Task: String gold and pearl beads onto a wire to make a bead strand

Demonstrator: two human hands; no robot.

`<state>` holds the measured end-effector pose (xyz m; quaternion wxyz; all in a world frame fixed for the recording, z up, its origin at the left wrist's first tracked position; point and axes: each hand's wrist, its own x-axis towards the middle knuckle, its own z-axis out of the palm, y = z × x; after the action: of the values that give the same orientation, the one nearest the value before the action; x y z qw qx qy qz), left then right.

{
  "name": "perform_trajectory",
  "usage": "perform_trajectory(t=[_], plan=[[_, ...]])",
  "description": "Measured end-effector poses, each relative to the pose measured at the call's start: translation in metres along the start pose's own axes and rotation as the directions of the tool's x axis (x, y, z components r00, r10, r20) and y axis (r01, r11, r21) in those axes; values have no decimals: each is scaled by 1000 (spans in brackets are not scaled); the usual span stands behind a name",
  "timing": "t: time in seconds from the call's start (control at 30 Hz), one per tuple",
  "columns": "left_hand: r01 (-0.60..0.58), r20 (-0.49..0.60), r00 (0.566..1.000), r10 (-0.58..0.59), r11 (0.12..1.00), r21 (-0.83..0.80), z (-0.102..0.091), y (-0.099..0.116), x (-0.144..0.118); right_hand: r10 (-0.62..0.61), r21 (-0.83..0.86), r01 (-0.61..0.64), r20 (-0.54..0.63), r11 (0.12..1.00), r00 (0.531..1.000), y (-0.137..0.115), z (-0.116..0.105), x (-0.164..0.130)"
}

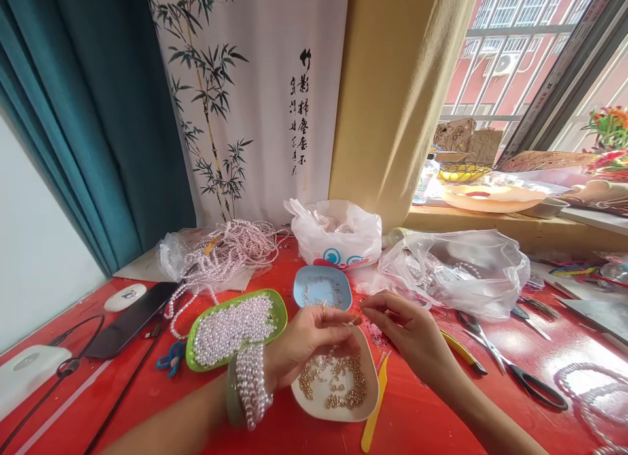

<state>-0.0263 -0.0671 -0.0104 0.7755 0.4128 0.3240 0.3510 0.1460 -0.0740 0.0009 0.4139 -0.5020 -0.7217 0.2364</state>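
My left hand [318,337] is over the white tray [336,412], its thumb and fingers pinched together. A small gold-coloured glint shows at its fingertips, too small to name. Close by on the right, my right hand [400,321] also pinches, and what it holds, if anything, cannot be made out. Gold beads [356,383] lie in the white tray beneath. Behind it stands a blue tray [299,278] with small shiny pieces inside. White pearl beads [235,327] fill a green tray [193,357] at left. Strands of pearl beads [251,383] and a green bangle circle my left wrist.
Pink bead strands [235,245] are heaped at back left. Two plastic bags [336,232] stand behind the trays. Scissors [510,370], yellow-handled pliers [461,350] and a yellow strip [375,409] lie to the right. A phone [130,321] and cables occupy the left side.
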Motion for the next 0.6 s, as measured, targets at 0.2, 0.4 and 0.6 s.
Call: perform_trajectory(t=[0.2,0.4,0.6], plan=[[-10,17,1000,10,1000,14,0,0,0,-49,-29,49,-1,998,999,-3,-2,0],[-12,48,999,14,999,-45,1,4,-2,-23,-27,23,5,999,1000,-2,-2,0],[-2,89,996,9,997,-83,1,5,-1,-10,-35,9,-17,999,1000,0,0,-1]])
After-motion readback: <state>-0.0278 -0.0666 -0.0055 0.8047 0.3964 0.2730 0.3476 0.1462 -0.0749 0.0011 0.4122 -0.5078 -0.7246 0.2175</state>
